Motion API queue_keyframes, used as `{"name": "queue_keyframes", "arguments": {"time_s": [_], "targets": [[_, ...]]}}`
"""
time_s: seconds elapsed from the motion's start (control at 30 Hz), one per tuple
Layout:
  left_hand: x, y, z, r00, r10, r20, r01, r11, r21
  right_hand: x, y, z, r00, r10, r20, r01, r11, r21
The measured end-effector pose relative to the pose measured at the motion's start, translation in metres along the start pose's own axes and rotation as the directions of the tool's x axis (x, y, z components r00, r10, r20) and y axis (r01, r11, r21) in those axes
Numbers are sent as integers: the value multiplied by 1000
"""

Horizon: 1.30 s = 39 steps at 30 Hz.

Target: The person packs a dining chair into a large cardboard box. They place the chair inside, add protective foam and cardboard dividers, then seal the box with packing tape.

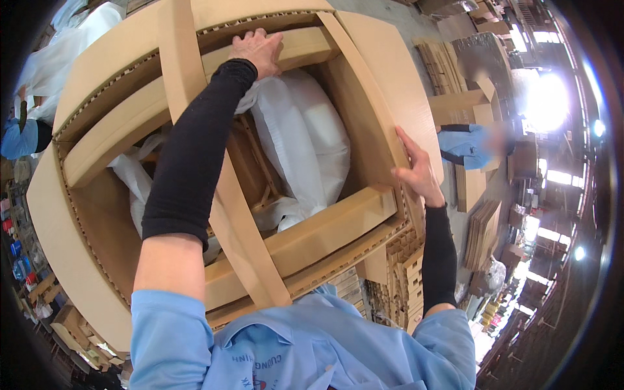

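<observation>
Cardboard fills most of what you see: a large open carton [78, 214] sits right below you, and everything here is placed against it. Your left hand [258, 49] reaches across to the carton's far side and lies palm down on a long cardboard corner beam [305, 47] running along that far edge inside the carton; the fingers are spread and flat on the beam, pressing rather than wrapped around it. Your right hand [416, 170] is on the carton's right wall, where the side flap [383, 84] stands up; the fingers are stretched out against the flap's edge with the thumb below, touching it, not clenched. A narrow cardboard strip [244, 240] lies across the carton's opening from the near edge to the far edge, passing under your left forearm. Inside the carton, wrapped in white plastic sheeting [305, 143], lies a bulky item, with a piece of wooden frame [250, 166] showing beside the wrap near the carton's middle. Another cardboard beam [325, 224] lies along the near edge inside the carton. Beyond the carton's right wall, another person in a blue shirt [465, 144] stands among stacks of flat cardboard [481, 227]
</observation>
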<state>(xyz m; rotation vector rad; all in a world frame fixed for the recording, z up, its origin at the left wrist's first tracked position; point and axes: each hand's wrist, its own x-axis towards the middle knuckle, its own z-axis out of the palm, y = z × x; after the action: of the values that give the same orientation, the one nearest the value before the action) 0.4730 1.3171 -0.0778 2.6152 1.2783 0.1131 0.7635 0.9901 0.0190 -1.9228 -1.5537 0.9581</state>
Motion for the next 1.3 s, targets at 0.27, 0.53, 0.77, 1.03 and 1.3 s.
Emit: {"name": "queue_keyframes", "arguments": {"time_s": [0.27,0.53,0.77,1.03,1.3], "targets": [[6,-8,26,987,38,-154,-22,994,108,0,-10,28,994,-103,-42,66,853,-518],[-54,130,44,902,430,32,-424,898,-122,5,25,29,957,-258,-132,172,872,-458],[-159,276,133,624,533,572,90,678,-730,6,32,30,958,-247,-143,189,924,-332],[-157,271,135,540,604,586,194,588,-785,6,29,30,981,-116,-155,98,988,-115],[-154,272,123,470,611,637,204,627,-752,8,35,39,946,-276,-172,204,916,-345]]}}
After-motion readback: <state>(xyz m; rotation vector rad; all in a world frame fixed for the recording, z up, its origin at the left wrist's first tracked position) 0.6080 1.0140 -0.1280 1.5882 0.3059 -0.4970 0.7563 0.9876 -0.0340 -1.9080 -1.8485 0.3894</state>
